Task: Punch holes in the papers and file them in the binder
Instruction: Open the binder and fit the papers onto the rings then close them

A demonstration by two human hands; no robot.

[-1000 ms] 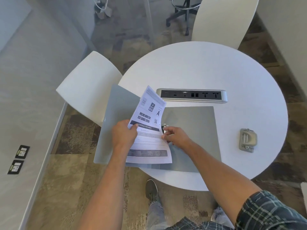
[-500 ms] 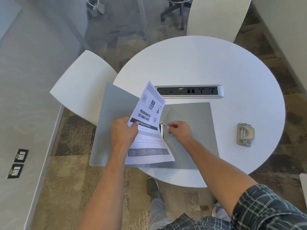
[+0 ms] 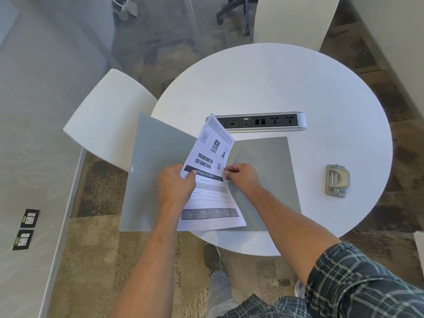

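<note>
I have one view only, the head camera, so no second view shares any part of the scene. It is worn on the person's head and looks forward and steeply down onto the round white table (image 3: 286,88). The wide-angle lens bends straight lines toward the frame's borders. The table's near edge lies low in the frame, above the person's own legs. The left hand (image 3: 175,187) and right hand (image 3: 243,177) sit close beneath the lens, over the table's near-left edge. The far edge and a white chair (image 3: 293,19) reach the top.
</note>
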